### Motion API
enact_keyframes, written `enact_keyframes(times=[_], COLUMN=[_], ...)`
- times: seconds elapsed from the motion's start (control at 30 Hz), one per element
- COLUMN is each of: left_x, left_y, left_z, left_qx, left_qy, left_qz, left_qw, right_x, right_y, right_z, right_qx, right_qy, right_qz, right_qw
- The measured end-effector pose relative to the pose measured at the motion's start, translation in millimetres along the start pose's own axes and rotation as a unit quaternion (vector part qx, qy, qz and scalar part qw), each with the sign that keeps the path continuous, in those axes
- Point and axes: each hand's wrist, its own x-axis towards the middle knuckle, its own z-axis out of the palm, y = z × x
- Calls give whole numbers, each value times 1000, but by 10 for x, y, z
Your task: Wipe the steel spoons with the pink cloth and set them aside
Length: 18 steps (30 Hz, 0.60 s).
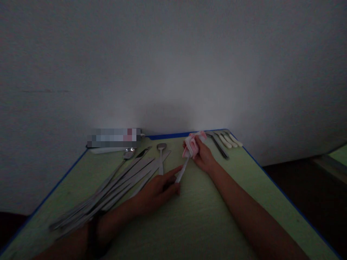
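My left hand [158, 189] pinches the flat, pale handle [182, 171] of a piece of cutlery near the middle of the table. The far end of that piece is covered by a pink and white cloth [192, 146], so its kind is hidden. Around the cloth close the fingers of my right hand [203, 156]. Just beyond my left hand lies a spoon-like utensil with a squarish head [162, 146]. Several long, flat metal pieces [116, 187], knives perhaps, lie in a loose bundle left of that hand, with a shiny spoon [129, 153] at their far side.
At the back right lie several utensils with white handles [226, 141] and some dark metal ones [219, 146]. A long box [115, 138], blurred out, rests at the back left. The green table [206, 224] has a blue edge and meets a grey wall [173, 72].
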Motion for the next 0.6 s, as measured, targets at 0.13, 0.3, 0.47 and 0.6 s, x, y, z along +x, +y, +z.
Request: enact_keyframes(times=[0.13, 0.3, 0.47, 0.6], left_x=[2, 4, -1, -7], left_y=[1, -5, 26, 40], left_z=[1, -8, -5, 4], left_qx=[1, 9, 4, 5], left_qy=[-4, -5, 1, 5], left_qz=[2, 6, 5, 3], left_qw=[1000, 1000, 1000, 1000], right_x=[-3, -17, -24, -16], right_y=[4, -6, -10, -1], right_z=[6, 32, 42, 35], right_qx=[-6, -20, -27, -20], right_qy=[-1, 7, 8, 9], right_qz=[-3, -3, -5, -6], right_qw=[1000, 1000, 1000, 1000])
